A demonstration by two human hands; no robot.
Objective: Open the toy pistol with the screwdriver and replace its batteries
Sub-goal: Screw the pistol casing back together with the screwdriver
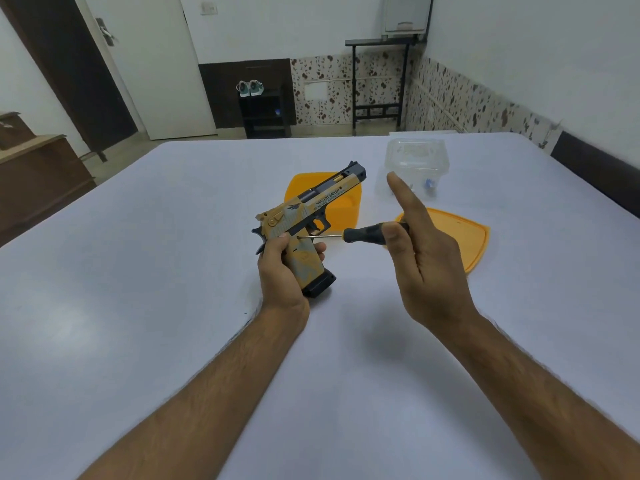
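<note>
The left hand (280,271) grips the toy pistol (304,226) round its handle, fingers and thumb curled about it, and holds it up above the white table (138,271) with the barrel pointing away and to the right. The right hand (426,258) holds the screwdriver (360,234) by its black handle, thumb pressed on the near side, while the forefinger stands out straight and upward; the other fingers are behind the handle and how they lie cannot be told. The thin shaft runs leftward, and its tip meets the upper part of the grip, just by the left thumb. This looks like the unscrewing step, with the pistol not yet opened and no batteries in sight. The next move seems to call for a steady turn of the handle, with the tip kept square in the screw head and the pistol held firm against the twist. Behind lie an orange container (343,202), an orange lid (467,237) and a clear plastic box (415,157)
</note>
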